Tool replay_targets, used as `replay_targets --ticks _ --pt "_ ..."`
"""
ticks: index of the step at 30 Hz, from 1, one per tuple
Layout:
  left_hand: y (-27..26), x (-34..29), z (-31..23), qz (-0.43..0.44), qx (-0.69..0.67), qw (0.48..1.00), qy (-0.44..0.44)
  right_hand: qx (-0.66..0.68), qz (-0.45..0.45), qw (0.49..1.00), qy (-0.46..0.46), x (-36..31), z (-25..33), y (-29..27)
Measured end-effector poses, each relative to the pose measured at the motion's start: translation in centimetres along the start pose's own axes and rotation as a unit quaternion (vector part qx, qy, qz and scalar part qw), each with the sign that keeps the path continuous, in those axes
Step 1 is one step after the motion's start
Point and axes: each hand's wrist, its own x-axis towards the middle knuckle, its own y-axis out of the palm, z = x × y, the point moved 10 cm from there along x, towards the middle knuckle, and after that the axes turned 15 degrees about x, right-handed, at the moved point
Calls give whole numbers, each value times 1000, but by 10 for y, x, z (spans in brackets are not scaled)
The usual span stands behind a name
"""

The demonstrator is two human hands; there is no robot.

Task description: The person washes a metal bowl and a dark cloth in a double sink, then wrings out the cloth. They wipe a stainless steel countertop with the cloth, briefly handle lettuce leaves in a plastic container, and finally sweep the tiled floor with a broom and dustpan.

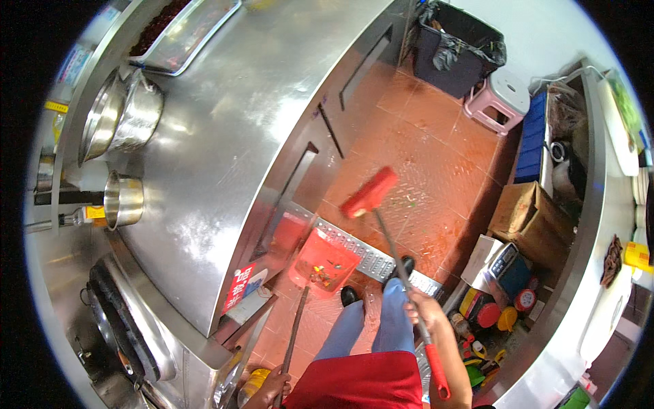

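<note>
My right hand [424, 307] is closed round the grey handle of a broom, just above its red grip end. The broom's red head [368, 193] is over the wet tiled floor, beyond my feet. At the lower left, my left hand [276, 383] is wrapped round the long dark handle of a dustpan. Its red pan [323, 262] rests on the floor beside the steel counter, with small mixed scraps lying in it. The broom head and the pan are apart. A perforated metal drain cover [368, 253] runs across the floor between them.
A steel counter [225, 123] with drawers fills the left. At the far end stand a black lined bin [456, 58] and a pink stool [497, 102]. Along the right, a low shelf holds a cardboard box [531, 215], a scale and several jars. The tiles look wet.
</note>
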Motion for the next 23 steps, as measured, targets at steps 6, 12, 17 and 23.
replay_targets --ticks 6,12,17,23 --pt "20 10 -20 17 64 996 -54 -120 37 992 19 96 -3 46" --pt "24 45 -2 28 -4 999 -15 -148 -60 987 -27 46 49 -46" --pt "22 63 -20 -14 91 996 4 -107 -91 989 -47 -20 64 -102" --pt "56 72 -75 14 193 981 32 30 -6 998 -52 -112 77 -73"
